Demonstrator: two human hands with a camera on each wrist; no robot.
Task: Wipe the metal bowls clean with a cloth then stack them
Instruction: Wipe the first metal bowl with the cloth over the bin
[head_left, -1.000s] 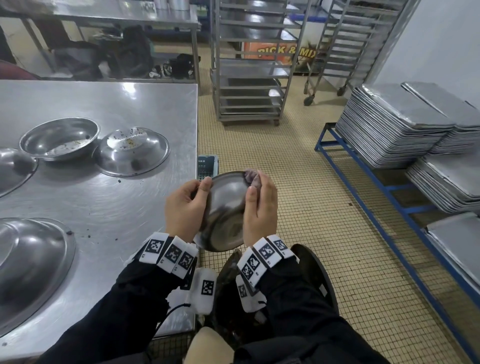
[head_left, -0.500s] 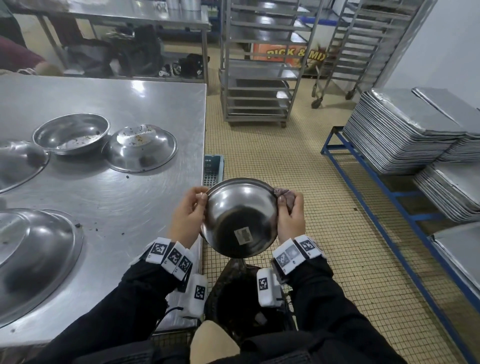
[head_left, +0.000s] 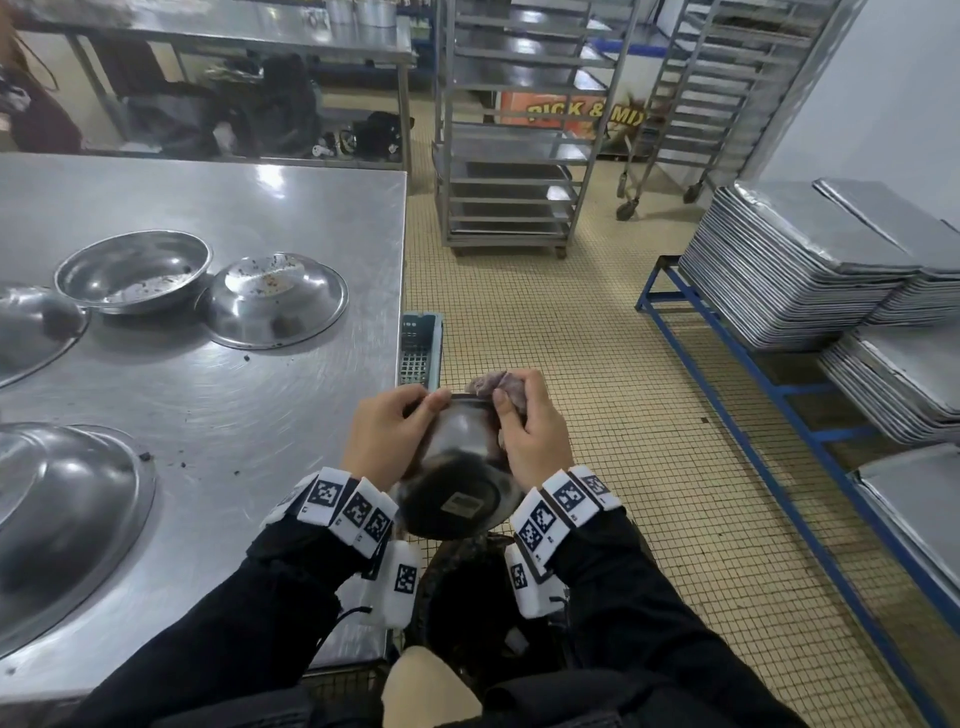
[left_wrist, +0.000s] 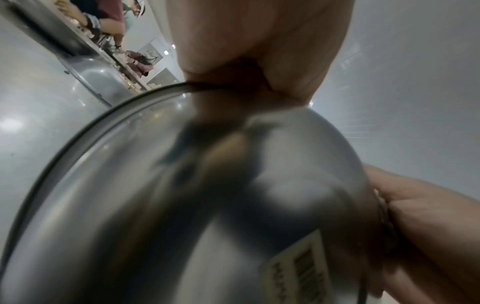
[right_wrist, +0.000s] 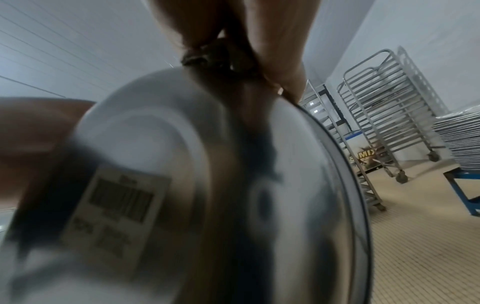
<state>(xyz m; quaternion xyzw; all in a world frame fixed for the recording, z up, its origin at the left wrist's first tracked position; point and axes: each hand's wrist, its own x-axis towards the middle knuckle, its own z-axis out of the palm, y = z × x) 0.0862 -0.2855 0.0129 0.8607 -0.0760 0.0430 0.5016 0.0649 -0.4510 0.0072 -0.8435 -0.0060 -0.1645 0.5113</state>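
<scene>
The metal bowl (head_left: 457, 467) is tipped base-toward-wearer, rim at 12 o'clock; left hand (head_left: 384, 436) pinches that rim at 10, right hand (head_left: 530, 431) presses the cloth (head_left: 496, 385) at 1.

steel bowl (head_left: 457, 488) tilted, underside up, cloth (head_left: 501, 385) at rim

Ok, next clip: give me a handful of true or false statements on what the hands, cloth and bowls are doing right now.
1. Both hands hold one bowl off the table. True.
2. The cloth is in the left hand. False: it is bunched in the right hand at the bowl's rim.
3. The held bowl has a barcode sticker on its underside. True.
4. The bowls on the table are stacked. False: they lie separately, some upside down.
5. An upside-down bowl on the table has crumbs on it. True.
</scene>
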